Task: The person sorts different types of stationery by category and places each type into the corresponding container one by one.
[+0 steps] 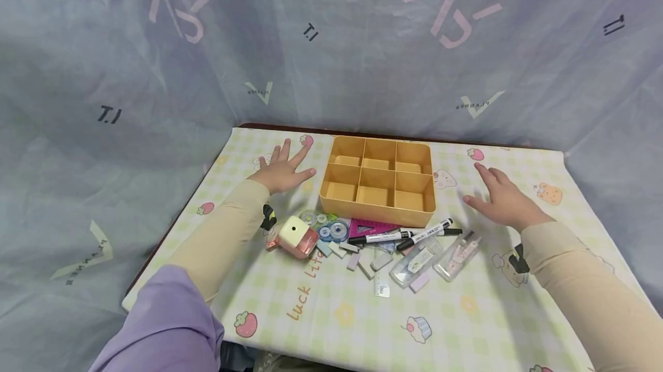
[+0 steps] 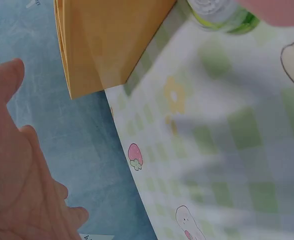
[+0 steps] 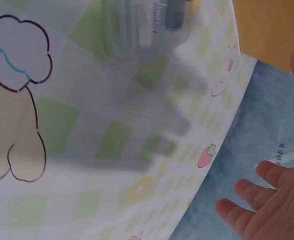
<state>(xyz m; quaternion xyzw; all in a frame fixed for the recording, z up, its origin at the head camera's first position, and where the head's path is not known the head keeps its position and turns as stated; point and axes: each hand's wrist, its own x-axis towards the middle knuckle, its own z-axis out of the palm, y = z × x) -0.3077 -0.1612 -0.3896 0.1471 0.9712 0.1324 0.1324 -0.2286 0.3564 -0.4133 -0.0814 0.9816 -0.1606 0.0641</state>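
Note:
My left hand (image 1: 282, 173) hovers left of an orange box with six compartments (image 1: 378, 213), its fingers spread and holding nothing. On the box's other side my right hand (image 1: 505, 199) is raised, fingers apart, also holding nothing. In front of the box lies a pile of stationery: a cream and pink pencil sharpener (image 1: 297, 236), a blue correction tape (image 1: 339, 230), a magenta ruler (image 1: 362, 227), black and white markers (image 1: 380, 238), several small erasers (image 1: 354, 261) and two clear cases (image 1: 414, 265). The left wrist view shows the box's side (image 2: 102, 45) beyond the left thumb.
A green and white checked cloth (image 1: 248, 297) with printed pictures covers the table. Grey-blue fabric (image 1: 336, 72) hangs behind and beside it. A clear ruler (image 1: 381, 288) reaches toward the table's front, below the pile.

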